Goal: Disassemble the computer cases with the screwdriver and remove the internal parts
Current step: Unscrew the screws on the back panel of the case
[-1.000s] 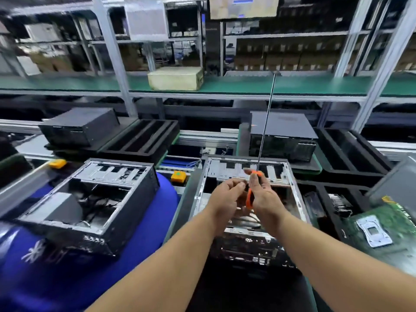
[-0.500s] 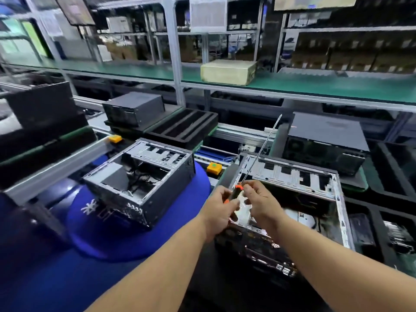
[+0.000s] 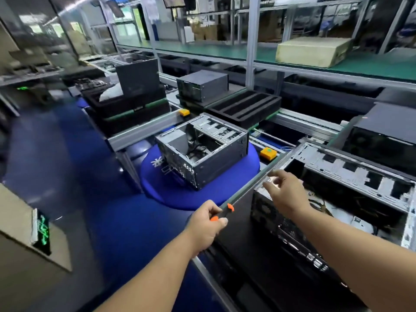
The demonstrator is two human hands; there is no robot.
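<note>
Two opened computer cases show: one [image 3: 202, 152] on a blue mat [image 3: 229, 188], another [image 3: 337, 199] beside it under the right hand [image 3: 284, 194], whose fingers [image 3: 278, 176] spread loosely, perhaps touching its corner. The left hand [image 3: 206, 224] grips the orange-handled screwdriver [image 3: 221, 213], fingers curled round it.

Blue table [image 3: 117, 221]: round blue mat [image 3: 225, 190] near far edge, open computer case [image 3: 202, 152] on it. Second open case [image 3: 333, 199] at the right edge. Green shelf [image 3: 225, 51] behind carries a beige box [image 3: 313, 51].
</note>
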